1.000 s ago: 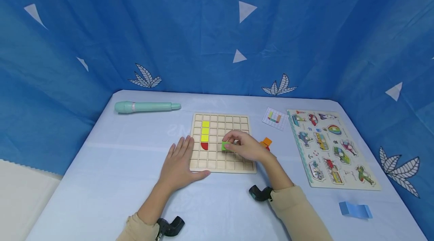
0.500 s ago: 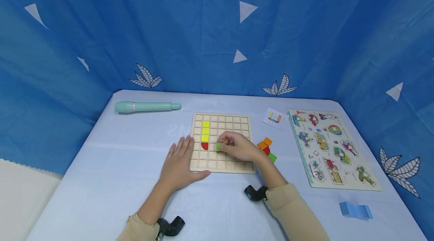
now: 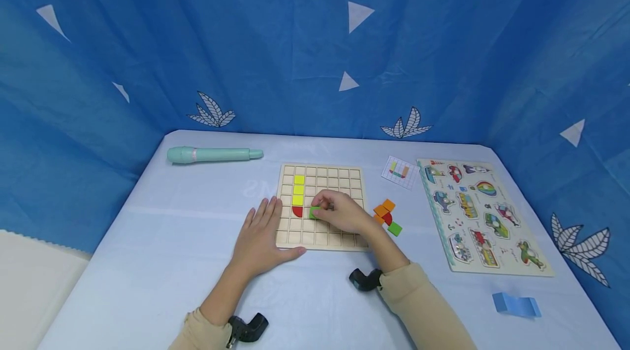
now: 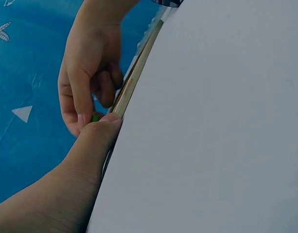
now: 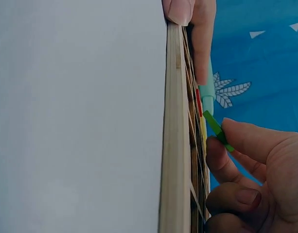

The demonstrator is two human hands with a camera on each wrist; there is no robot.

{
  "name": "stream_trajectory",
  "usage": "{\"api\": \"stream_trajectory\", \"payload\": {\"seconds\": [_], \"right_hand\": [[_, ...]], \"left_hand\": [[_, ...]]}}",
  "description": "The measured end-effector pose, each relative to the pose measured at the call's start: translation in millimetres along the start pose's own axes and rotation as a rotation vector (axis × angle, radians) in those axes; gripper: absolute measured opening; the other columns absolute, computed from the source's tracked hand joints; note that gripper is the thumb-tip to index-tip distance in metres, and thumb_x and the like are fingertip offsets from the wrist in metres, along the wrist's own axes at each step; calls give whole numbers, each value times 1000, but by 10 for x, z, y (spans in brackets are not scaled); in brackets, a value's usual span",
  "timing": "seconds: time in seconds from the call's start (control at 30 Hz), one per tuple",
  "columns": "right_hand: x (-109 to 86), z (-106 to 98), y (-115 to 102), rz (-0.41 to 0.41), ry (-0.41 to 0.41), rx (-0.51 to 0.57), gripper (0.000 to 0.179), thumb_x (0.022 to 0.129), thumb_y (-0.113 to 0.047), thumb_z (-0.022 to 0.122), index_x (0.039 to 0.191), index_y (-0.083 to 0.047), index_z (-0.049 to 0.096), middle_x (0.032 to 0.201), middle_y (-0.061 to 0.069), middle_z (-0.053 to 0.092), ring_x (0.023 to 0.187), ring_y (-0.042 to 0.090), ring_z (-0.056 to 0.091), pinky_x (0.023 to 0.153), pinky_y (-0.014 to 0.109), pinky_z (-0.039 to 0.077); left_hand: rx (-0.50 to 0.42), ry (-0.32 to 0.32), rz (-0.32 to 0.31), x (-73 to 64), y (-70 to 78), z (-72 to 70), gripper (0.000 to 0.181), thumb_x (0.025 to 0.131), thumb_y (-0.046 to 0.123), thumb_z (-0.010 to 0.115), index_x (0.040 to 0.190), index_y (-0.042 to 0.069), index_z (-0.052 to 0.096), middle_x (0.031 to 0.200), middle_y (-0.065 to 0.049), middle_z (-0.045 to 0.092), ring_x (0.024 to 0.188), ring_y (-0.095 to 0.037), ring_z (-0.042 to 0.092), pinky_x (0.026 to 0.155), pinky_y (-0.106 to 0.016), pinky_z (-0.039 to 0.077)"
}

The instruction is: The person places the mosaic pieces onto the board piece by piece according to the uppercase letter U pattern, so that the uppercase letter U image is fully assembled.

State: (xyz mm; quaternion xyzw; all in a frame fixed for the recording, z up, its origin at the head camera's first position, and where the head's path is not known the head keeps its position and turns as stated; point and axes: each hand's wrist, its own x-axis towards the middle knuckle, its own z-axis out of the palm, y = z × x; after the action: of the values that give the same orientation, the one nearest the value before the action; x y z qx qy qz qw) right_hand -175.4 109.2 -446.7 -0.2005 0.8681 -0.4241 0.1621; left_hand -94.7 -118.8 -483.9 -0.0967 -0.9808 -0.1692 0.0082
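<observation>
A wooden grid board [image 3: 339, 240] lies flat on the table. Three yellow square tiles [image 3: 298, 190] form a column in its cells, with a red quarter-round tile [image 3: 297, 211] directly below them. Between thumb and fingertips, my right hand [image 3: 339, 211] pinches a green square tile [image 5: 218, 130], tilted close over the board just right of the red tile. My left hand [image 3: 261, 240] lies with straight fingers at the board's left edge, its thumb along the near-left corner. Beside the board's right edge sits a loose group of orange tiles [image 3: 388, 205], a red tile [image 3: 387, 219] and another green tile [image 3: 395, 228].
A small pattern card [image 3: 400, 173] lies beyond the loose tiles. To the right is a vehicle picture puzzle board [image 3: 484, 219], with a folded blue strip [image 3: 516, 305] nearer me. A mint-green microphone-shaped object [image 3: 214, 155] lies at the back left. Blue curtains surround the table.
My right hand has moved left with the green tile, toward the red quarter-round tile. The loose tiles beside the board have come into fuller view. My left hand has stayed put.
</observation>
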Motion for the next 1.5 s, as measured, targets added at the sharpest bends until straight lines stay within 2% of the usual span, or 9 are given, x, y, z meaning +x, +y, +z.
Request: {"api": "stream_trajectory", "payload": {"seconds": [0.5, 0.8, 1.5], "right_hand": [[43, 63, -73, 14, 38, -64, 8, 93, -26, 70, 99, -24, 66, 83, -2, 59, 73, 16, 53, 66, 29, 45], [59, 83, -115, 34, 49, -137, 7, 93, -28, 70, 98, -26, 65, 79, -3, 58, 67, 15, 52, 61, 28, 43], [99, 116, -103, 3, 44, -244, 7, 93, -31, 70, 98, -29, 65, 71, -6, 56, 60, 12, 50, 57, 26, 39]], "left_hand": [[21, 0, 5, 9, -5, 0, 126, 70, 92, 49, 159, 9, 16, 168, -6, 13, 157, -25, 7, 125, -52, 11], [22, -3, 6, 10, -10, 0, 126, 71, 91, 49, 159, 9, 15, 168, -7, 13, 157, -26, 7, 125, -52, 11], [12, 4, 11, 6, -8, -4, 125, 71, 90, 51, 159, 8, 17, 167, -7, 15, 156, -27, 9, 125, -53, 12]]}}
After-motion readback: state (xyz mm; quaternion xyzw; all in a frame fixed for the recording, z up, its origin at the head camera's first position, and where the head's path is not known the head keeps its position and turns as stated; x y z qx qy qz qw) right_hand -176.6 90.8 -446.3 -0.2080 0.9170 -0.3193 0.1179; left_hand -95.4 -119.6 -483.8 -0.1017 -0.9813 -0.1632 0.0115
